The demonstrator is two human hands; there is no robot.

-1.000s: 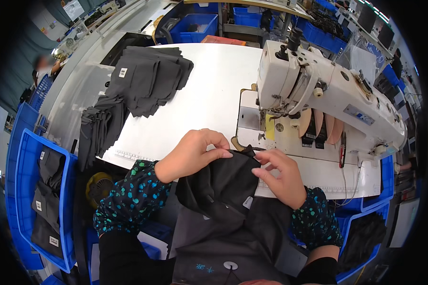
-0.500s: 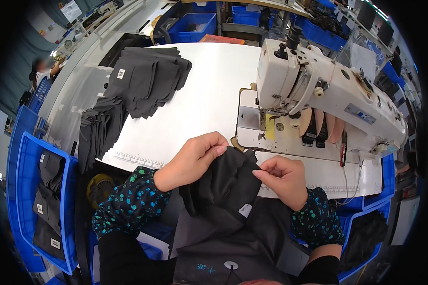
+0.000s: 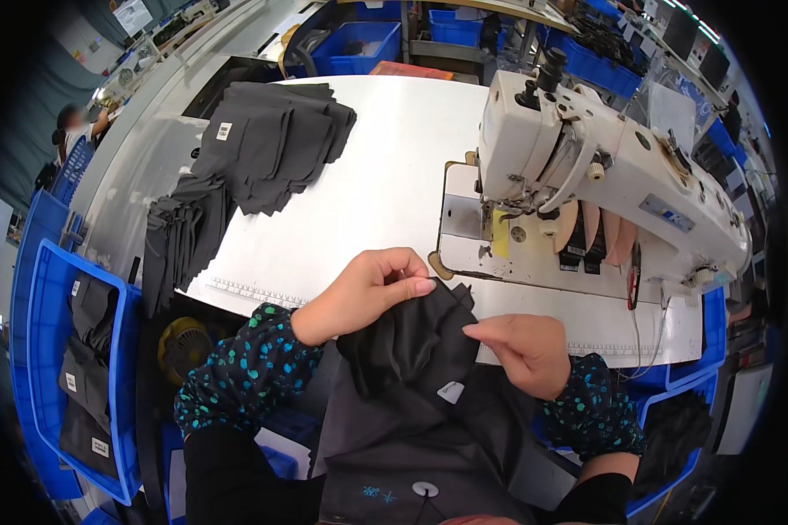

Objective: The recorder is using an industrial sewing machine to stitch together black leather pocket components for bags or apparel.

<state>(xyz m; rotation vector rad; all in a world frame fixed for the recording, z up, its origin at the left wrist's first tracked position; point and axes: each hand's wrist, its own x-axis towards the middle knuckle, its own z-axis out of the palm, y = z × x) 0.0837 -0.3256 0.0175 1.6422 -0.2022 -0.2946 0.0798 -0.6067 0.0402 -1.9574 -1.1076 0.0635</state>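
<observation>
A piece of black fabric (image 3: 411, 341), gathered in folds, hangs between my two hands over my dark apron (image 3: 411, 437). My left hand (image 3: 372, 293) pinches its upper edge between thumb and forefinger. On the other side, my right hand (image 3: 525, 350) has thumb and fingertips pressed together at the fabric's right edge. A small white label (image 3: 451, 391) shows on the lower right of the cloth. Beyond my right hand stands a white sewing machine (image 3: 587, 149), its needle area apart from the fabric.
Dark cut pieces (image 3: 267, 144) lie stacked at the table's far left. Blue bins with dark cloth stand left (image 3: 131, 350) and right (image 3: 718, 376). Red-handled snips (image 3: 634, 278) and peach pieces (image 3: 617, 236) lie by the machine. A person (image 3: 79, 131) sits far left.
Both hands have shifted slightly down and to the right with the fabric. My right hand has turned, its fingers now closer together and pointing left.
</observation>
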